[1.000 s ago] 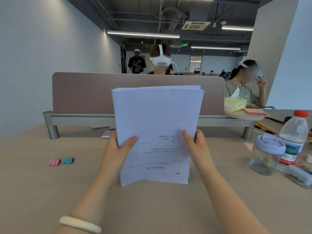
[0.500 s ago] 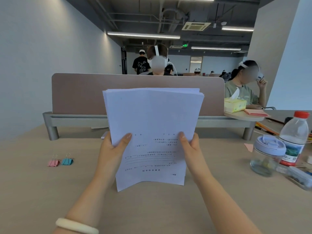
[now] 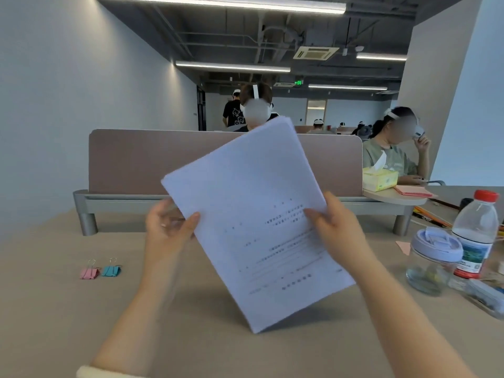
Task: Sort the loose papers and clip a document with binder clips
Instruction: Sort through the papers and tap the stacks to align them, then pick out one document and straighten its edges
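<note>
- The desk (image 3: 54, 309) is a pale beige surface, mostly bare on the near side; a dusty-pink divider panel (image 3: 152, 159) stands along its far edge on a grey metal rail with round legs.
- The stack of papers (image 3: 253, 219) is held up above the middle of the desk, tilted so its top leans right, one lower corner pointing down toward the desktop; printed lines show upside down on the facing sheet.
- The right hand (image 3: 338, 230) pinches the stack's right edge, thumb on the front; the left hand (image 3: 169, 227) is blurred at the left edge, thumb on the sheet's front, fingers behind, and whether it truly grips I cannot tell.
- A pink binder clip (image 3: 89, 272) and a teal binder clip (image 3: 111, 270) lie side by side on the desk, well left of the papers.
- At the right stand a clear jar (image 3: 433, 263) with a pale lid and a water bottle (image 3: 476, 236) with a red cap, close together; a tissue box (image 3: 379, 179) sits farther back.
- The room is a long office with grey-white walls, an open dark ceiling with strip lights, and people seated beyond the divider.
</note>
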